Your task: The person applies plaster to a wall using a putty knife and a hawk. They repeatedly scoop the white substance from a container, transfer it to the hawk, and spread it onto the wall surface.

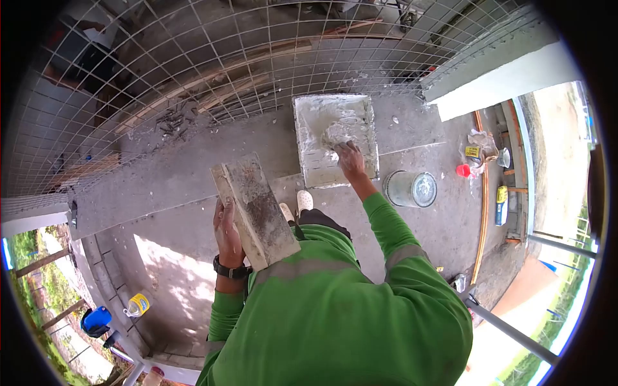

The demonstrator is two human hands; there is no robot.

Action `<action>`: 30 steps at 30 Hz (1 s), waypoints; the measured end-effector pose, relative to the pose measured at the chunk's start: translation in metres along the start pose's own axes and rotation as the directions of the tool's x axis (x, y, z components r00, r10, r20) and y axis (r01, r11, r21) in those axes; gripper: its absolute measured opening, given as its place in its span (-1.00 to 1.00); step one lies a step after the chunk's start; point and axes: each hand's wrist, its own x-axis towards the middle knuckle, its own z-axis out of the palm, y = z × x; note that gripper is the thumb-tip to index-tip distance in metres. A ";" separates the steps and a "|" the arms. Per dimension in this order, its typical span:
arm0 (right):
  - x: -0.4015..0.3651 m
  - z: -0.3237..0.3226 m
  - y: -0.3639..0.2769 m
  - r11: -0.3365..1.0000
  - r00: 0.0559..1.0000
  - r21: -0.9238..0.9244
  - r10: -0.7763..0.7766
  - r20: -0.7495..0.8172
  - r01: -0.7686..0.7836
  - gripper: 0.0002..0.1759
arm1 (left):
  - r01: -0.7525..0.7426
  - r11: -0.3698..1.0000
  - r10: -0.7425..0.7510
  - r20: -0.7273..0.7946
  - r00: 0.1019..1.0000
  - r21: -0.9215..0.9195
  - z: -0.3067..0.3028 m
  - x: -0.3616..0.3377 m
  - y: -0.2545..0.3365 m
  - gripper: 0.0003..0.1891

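My left hand (pixel 228 233), with a watch on its wrist, grips the side of a long grey rectangular slab (pixel 261 209). The slab has a pale edge and a stained, mortar-smeared face, and it is tilted in front of my chest. Reaching forward, my right hand (pixel 351 161) is over a shallow rectangular tray (pixel 372 138) on the floor. Its fingers are curled down at the wet, whitish mortar (pixel 347 132), and whatever they hold is hidden. Mortar coats much of the tray's inside.
A lidded bucket (pixel 412 188) stands right of the tray. Wire mesh (pixel 212 58) spans the far side, with timber behind it. A yellow-labelled jug (pixel 137 305) stands at left. Bags and a red item (pixel 463 170) lie at right. A person (pixel 80 55) is beyond the mesh.
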 end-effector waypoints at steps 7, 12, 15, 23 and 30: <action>-0.025 0.003 -0.001 1.000 0.999 -0.023 -0.012 -0.035 0.011 -0.74 | 0.013 0.999 -0.011 0.072 0.997 -0.033 -0.012 0.002 -0.001 -0.59; -0.030 -0.005 -0.022 0.998 0.998 0.000 0.061 0.000 -0.061 -0.81 | 0.005 1.000 -0.003 0.070 0.998 -0.027 -0.019 0.009 -0.009 -0.59; -0.030 0.000 -0.043 0.986 0.986 0.076 0.155 -0.059 -0.150 -0.85 | -0.015 0.998 0.020 0.097 0.995 -0.057 -0.014 0.010 -0.009 -0.59; -0.026 0.038 -0.073 0.870 0.975 0.461 0.217 -0.047 -0.171 -0.86 | 0.055 0.998 -0.053 0.101 0.993 -0.016 -0.006 0.016 -0.012 -0.59; -0.038 0.108 -0.050 0.435 0.789 0.814 0.613 0.044 -0.384 -0.67 | 0.014 1.000 -0.014 0.043 0.999 0.006 -0.009 0.015 -0.020 -0.56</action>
